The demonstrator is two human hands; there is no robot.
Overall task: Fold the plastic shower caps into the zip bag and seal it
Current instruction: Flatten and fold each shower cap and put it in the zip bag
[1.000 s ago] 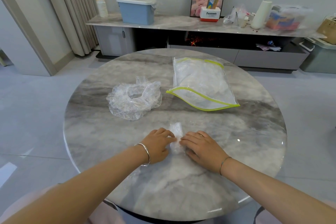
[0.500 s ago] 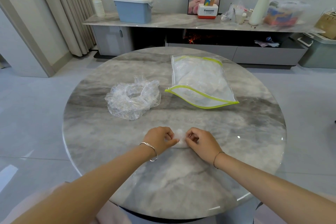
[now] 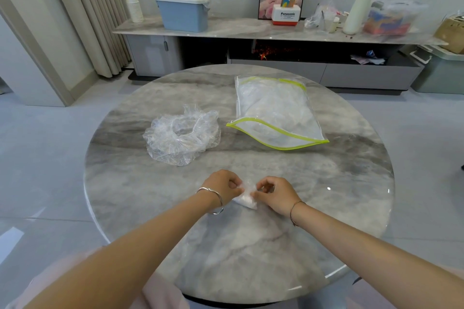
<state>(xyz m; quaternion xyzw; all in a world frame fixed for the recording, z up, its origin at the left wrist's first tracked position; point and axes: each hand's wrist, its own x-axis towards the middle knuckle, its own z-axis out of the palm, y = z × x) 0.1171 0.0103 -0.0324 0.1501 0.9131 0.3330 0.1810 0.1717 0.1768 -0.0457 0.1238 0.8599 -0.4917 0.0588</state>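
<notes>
While both hands pinch it, left hand point(image 3: 224, 187) and right hand point(image 3: 274, 193) hold the folded shower cap point(image 3: 245, 198) compact between them; beyond them the zip bag point(image 3: 275, 111) gapes, likely to receive it.

"Panasonic" on the white-and-red box point(image 3: 286, 15) on the sideboard point(image 3: 226, 30)

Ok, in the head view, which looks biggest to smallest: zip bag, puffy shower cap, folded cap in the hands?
1. zip bag
2. puffy shower cap, somewhat smaller
3. folded cap, smallest though nearest, partly hidden by the left hand and right hand pinching it
</notes>
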